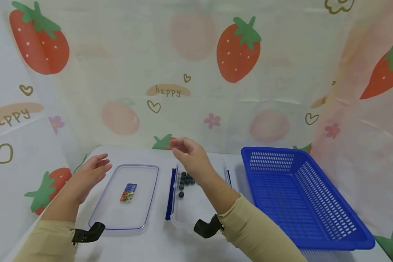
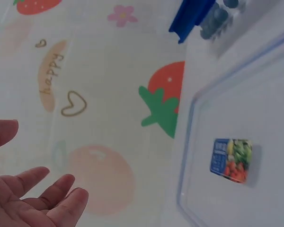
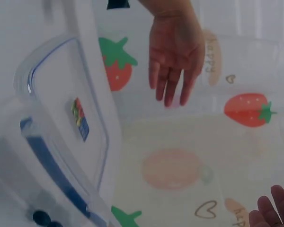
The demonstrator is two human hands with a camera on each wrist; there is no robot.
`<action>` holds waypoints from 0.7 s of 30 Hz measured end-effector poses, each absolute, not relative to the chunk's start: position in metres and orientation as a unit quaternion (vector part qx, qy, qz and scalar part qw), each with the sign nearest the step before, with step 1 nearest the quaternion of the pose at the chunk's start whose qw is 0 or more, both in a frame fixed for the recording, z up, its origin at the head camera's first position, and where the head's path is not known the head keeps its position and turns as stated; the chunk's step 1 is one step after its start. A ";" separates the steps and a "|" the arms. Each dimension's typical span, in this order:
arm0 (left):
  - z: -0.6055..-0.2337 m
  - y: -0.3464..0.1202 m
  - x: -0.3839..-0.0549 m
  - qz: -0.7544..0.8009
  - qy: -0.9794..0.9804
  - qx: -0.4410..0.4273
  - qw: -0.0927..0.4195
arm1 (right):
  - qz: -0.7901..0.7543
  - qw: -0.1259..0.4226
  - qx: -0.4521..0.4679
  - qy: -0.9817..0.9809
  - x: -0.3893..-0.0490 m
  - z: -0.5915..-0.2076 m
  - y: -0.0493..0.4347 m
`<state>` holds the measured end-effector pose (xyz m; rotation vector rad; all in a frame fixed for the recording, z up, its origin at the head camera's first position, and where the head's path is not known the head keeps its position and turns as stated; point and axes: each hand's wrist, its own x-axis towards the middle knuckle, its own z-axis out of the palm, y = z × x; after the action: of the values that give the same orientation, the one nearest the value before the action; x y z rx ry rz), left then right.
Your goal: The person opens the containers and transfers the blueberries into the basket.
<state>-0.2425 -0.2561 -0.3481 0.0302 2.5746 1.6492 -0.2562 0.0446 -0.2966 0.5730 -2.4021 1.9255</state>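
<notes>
My left hand (image 1: 91, 177) hovers above the far left corner of a clear lid (image 1: 143, 200) that lies flat on the white table, its fingers loosely spread and holding nothing. A label (image 1: 128, 193) with a vegetable picture sits in the middle of the lid. Over the clear plastic box (image 1: 191, 214) my right hand (image 1: 193, 160) is raised, fingers gently bent, with nothing in its grasp. Several blueberries (image 1: 181, 187) lie along the box's left side, some hidden behind the right forearm. A blue side latch (image 1: 171, 194) hangs outward from the box.
To the right stands a large blue perforated basket (image 1: 293, 200). A strawberry-patterned sheet (image 1: 131, 65) hangs behind the table and along both sides. The box stands between the lid and the basket.
</notes>
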 end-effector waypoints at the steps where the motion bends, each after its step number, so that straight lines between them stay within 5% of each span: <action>1: -0.345 -0.254 -0.243 0.538 0.842 0.015 0.040 | 0.608 0.007 0.183 -0.772 -0.259 -0.295 0.051; 21: -0.334 -0.186 -0.245 0.420 0.900 0.110 0.029 | 0.517 0.030 0.169 -0.838 -0.277 -0.293 0.165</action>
<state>-0.2452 -0.1858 -0.3336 0.3390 2.7771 1.2948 -0.2765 0.1648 -0.2934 0.5216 -2.5847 1.5955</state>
